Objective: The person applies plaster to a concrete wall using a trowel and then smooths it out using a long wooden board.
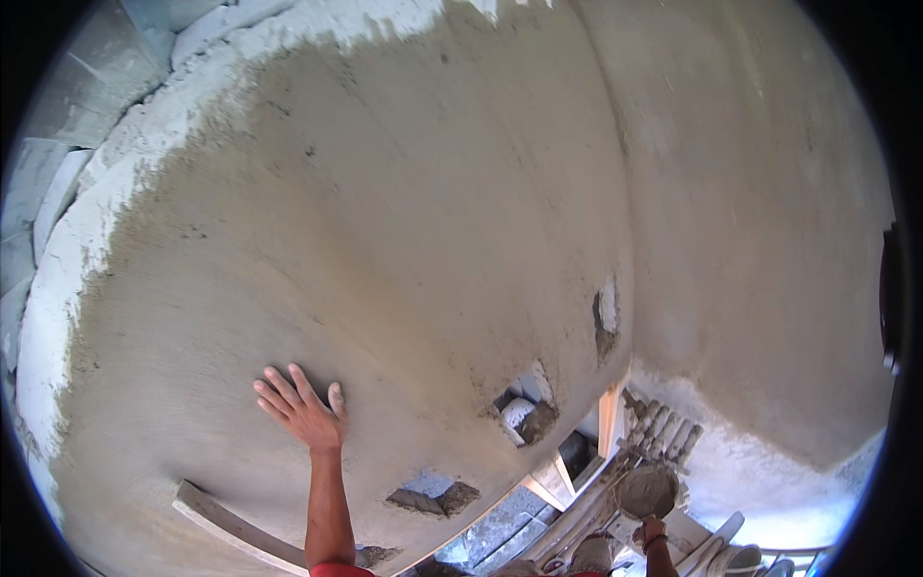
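My left hand (303,409) lies flat on the wet grey plaster wall (413,231), fingers spread, holding nothing. My left forearm comes up from the lower edge, with a red sleeve at its base. Just left of that arm, a long straightedge bar (236,529) rests against the plaster, its lower end hidden by the arm. At the lower right, my right hand (652,531) is closed at the near edge of a round pan (647,491) with grey mortar in it. The fingers there are small and partly hidden.
Rough openings (527,404) break the plaster along its lower right part. A white unplastered band (48,356) borders it at left. Wooden boards (609,421), a stack of rounded pieces (663,435) and a bucket (738,560) are below. Another plastered wall (760,221) stands at right.
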Demonstrator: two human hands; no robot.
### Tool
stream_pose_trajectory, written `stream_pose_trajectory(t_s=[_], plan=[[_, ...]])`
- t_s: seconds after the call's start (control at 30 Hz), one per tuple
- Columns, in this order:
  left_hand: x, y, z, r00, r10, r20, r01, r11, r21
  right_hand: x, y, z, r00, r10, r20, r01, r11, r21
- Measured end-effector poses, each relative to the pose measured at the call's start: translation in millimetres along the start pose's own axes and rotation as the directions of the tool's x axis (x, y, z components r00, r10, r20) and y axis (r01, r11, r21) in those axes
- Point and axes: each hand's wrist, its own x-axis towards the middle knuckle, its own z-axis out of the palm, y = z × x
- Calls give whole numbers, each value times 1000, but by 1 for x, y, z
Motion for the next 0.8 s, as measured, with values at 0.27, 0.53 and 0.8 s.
stream_pose_trajectory(t_s=[0.27,0.53,0.8], plan=[[-2,-11,-14,998,30,47,-34,997,74,-38,-143,-2,911,266,314,-405,718,566],[-3,-10,-14,997,18,74,-25,995,98,-12,-131,-2,874,226,430,-311,941,136],[6,5,-2,999,40,20,-42,994,96,-24,-105,-30,915,325,240,-373,907,196]])
